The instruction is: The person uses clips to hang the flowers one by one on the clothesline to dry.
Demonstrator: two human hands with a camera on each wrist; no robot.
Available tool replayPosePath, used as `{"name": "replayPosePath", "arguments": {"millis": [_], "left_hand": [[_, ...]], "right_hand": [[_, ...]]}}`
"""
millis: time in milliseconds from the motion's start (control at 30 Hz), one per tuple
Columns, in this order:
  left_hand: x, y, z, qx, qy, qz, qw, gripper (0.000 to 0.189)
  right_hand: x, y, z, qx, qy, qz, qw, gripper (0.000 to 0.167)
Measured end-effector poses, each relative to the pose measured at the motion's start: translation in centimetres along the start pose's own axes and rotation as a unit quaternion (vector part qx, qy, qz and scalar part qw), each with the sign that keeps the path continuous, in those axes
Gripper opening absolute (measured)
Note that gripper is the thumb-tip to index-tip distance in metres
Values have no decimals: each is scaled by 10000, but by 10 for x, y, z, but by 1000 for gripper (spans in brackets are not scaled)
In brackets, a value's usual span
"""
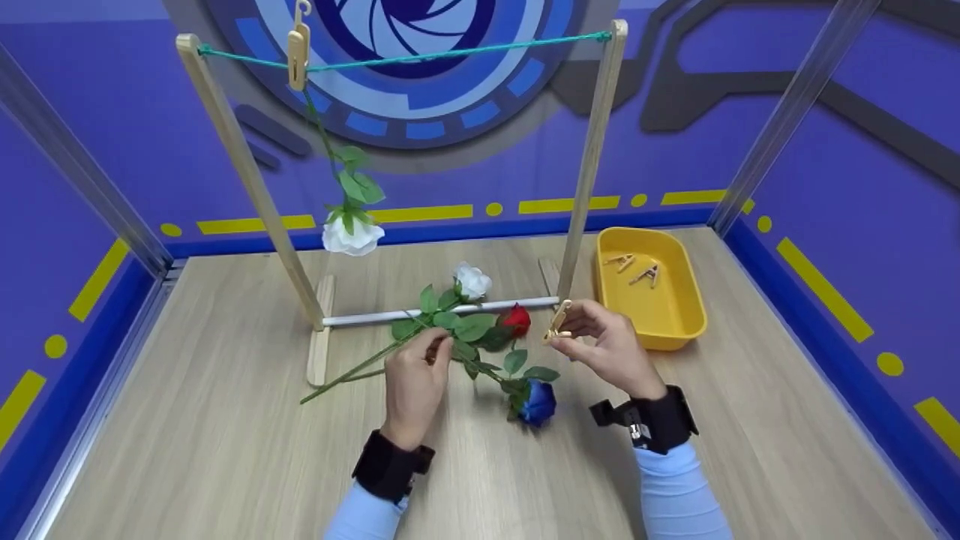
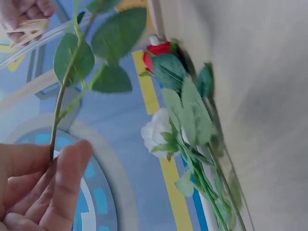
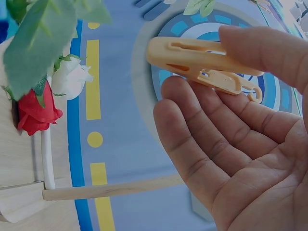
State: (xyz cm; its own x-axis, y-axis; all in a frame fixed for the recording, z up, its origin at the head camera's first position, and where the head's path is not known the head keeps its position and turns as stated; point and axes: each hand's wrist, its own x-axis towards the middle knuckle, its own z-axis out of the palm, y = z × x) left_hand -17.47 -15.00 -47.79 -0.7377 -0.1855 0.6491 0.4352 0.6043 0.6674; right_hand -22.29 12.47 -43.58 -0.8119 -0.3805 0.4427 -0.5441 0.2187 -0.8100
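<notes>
My left hand (image 1: pixel 415 390) pinches the green stem (image 2: pixel 58 108) of a blue rose (image 1: pixel 538 403) between thumb and fingertips; its bloom points right in the head view. My right hand (image 1: pixel 611 352) holds a beige plastic clothespin (image 3: pixel 192 54) with a small hook, the thumb on one side and fingertips on the other. Behind my hands a white rose (image 1: pixel 472 281) and a red rose (image 1: pixel 516 320) lie with stems toward the lower left. Another white rose (image 1: pixel 352 234) hangs bloom-down from a hooked clothespin (image 1: pixel 298 56) on a teal string (image 1: pixel 450 55).
Two wooden posts (image 1: pixel 592 161) hold up the string, with a white bar (image 1: pixel 367 318) joining them low down. At the right stands a yellow bin (image 1: pixel 671 315) with two clothespins (image 1: pixel 645 276) inside. Patterned blue panels (image 1: pixel 450 176) enclose the wooden tabletop (image 1: pixel 225 450).
</notes>
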Motion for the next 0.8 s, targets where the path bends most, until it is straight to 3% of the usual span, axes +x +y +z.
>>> {"name": "replayPosePath", "arguments": {"millis": [133,300,467,633,800], "left_hand": [[1,6,-1,-503,167,-374,9979,22],[3,12,-3,-1191,261,-910,9884,34],[6,15,-6,-1419,242,-1220,9820,34],[11,16,-9,-1442,164,-1223,9818,30],[21,18,-12,-1297,-7,-795,9884,15]], "right_hand": [[1,1,0,59,13,-66,10000,27],[1,0,2,50,0,-81,10000,25],[1,0,4,-8,8,-66,10000,26],[2,0,5,27,90,-119,9999,26],[4,0,5,43,100,-152,9998,26]]}}
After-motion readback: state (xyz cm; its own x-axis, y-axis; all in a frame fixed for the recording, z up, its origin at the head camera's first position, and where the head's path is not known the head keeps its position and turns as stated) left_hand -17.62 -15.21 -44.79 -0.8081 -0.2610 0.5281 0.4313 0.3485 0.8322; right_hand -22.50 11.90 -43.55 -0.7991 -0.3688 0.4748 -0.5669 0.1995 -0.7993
